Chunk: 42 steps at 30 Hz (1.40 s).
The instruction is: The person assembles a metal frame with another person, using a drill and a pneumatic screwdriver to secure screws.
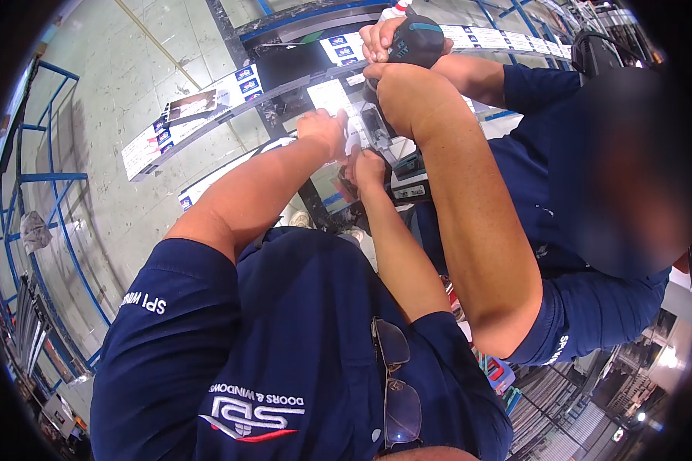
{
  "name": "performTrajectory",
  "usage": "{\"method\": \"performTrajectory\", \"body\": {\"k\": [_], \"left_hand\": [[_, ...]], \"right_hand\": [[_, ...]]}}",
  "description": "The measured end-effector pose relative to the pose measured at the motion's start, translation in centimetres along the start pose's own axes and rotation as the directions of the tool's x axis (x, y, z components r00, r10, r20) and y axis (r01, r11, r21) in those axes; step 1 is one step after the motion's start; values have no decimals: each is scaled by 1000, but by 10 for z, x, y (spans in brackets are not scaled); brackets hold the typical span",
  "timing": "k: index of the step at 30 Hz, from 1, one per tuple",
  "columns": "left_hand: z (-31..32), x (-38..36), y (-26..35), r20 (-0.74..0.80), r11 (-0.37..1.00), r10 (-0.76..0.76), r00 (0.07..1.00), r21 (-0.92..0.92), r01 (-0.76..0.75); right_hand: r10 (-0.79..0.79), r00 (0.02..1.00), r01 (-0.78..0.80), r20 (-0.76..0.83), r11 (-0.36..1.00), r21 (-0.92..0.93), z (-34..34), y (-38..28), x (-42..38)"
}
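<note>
My left hand (323, 132) reaches over the long shiny frame, its fingers bent at a small pale piece I cannot make out. Just to its lower right, my right hand (368, 169) is closed at the same spot, its fingertips partly hidden. A black slotted part (374, 124) lies beside the hands. The long frame (242, 106) carries white printed labels (246, 77). Above and to the right, a co-worker's hands hold a black and teal power tool (419, 40) by the frame.
The co-worker's forearm (480, 207) extends close to my right arm. Teal and black tool parts (409, 178) lie between us. A dark photo-like sheet (192, 106) is on the frame at the left. Blue metal racks (54, 177) stand at the far left.
</note>
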<state>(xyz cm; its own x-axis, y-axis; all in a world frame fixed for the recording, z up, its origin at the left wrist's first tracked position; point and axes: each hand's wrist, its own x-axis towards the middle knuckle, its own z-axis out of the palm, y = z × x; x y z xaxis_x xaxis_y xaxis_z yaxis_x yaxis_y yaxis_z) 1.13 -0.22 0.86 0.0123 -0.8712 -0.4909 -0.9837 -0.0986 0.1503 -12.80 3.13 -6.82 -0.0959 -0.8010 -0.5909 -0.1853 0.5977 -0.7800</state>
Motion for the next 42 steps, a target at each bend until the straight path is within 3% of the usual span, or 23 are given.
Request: {"method": "performTrajectory", "body": {"k": [42], "left_hand": [[-1,0,0,-8,1000,-6,1000,-22,6]], "right_hand": [[4,1000,-4,1,999,-40,0,-4,-3]]}}
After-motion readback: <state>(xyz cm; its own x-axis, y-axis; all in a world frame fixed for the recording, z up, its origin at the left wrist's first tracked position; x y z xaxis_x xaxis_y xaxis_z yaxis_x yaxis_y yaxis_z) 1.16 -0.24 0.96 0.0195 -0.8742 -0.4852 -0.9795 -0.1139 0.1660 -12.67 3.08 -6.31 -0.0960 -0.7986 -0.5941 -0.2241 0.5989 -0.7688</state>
